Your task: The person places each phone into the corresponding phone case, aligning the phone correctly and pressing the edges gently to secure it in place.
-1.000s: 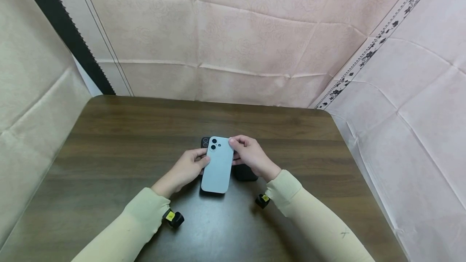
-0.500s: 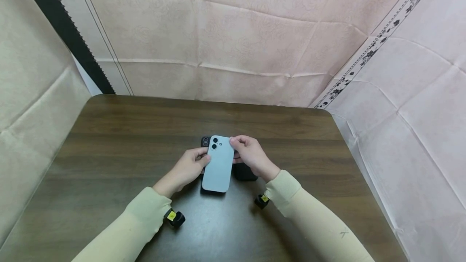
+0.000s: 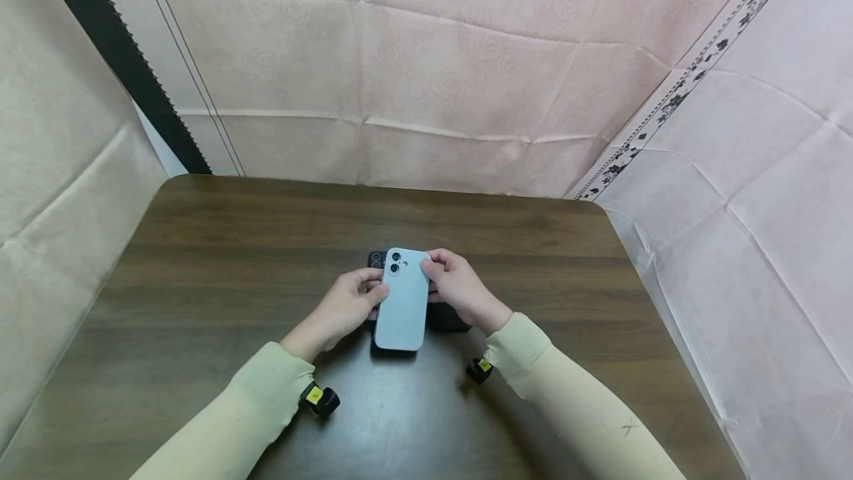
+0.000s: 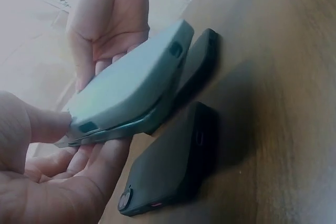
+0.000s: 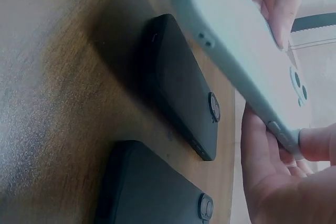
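Note:
A light blue phone (image 3: 402, 298) with its camera side up hangs a little above the dark wooden table (image 3: 200, 280), held between both hands. My left hand (image 3: 369, 291) pinches its left edge, thumb on top and fingers underneath, as the left wrist view shows on the blue phone (image 4: 131, 85). My right hand (image 3: 433, 276) grips the right edge near the camera end. Two black phones lie flat on the table beneath it: one (image 3: 375, 259) peeks out at the top left, the other (image 3: 448, 317) lies under my right hand. The right wrist view shows both black phones (image 5: 184, 87) (image 5: 152, 192) side by side.
Pink and beige cloth (image 3: 426, 80) walls the table in at the back and on both sides. A small black and yellow wrist camera sits on each sleeve (image 3: 318, 398) (image 3: 480, 369). Bare wood lies all round the phones.
The blue phone has shifted slightly right and straightened a little between the hands. Both hands keep the same hold; the black phones have not moved.

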A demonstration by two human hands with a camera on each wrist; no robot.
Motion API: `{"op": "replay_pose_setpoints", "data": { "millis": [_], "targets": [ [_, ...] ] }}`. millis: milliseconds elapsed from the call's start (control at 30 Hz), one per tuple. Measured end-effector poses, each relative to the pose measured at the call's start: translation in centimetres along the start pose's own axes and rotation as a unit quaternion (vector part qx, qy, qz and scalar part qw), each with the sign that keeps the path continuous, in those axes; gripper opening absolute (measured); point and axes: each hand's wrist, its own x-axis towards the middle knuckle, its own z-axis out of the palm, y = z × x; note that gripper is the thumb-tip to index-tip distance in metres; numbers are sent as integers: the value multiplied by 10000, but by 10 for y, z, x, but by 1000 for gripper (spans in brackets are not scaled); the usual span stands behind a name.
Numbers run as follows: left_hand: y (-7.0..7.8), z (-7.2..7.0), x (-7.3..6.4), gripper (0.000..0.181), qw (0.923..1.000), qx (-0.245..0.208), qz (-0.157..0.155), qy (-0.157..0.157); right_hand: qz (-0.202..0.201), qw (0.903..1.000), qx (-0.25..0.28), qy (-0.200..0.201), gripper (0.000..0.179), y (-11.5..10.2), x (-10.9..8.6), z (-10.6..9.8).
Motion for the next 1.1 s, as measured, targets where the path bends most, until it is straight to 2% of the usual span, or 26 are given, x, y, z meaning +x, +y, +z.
{"op": "replay_pose_setpoints", "data": {
  "millis": [133,233,400,700,1100],
  "targets": [
    [-1,-1,-1,41,9999,54,103,-19,-46,9999,-151,40,26,1,-1,0],
    [1,-5,1,43,9997,-9,204,98,-9,9996,-286,-9,27,-10,-8,4],
    [6,-11,2,43,9987,-79,316,384,-15,9994,-301,-190,26,-10,-8,8],
    [2,-12,3,38,9975,184,313,603,-176,9983,-289,-474,27,-2,-5,10],
    [-3,-12,0,35,9930,816,381,762,-151,9970,-418,-629,27,-3,-6,12]
  ]
}}
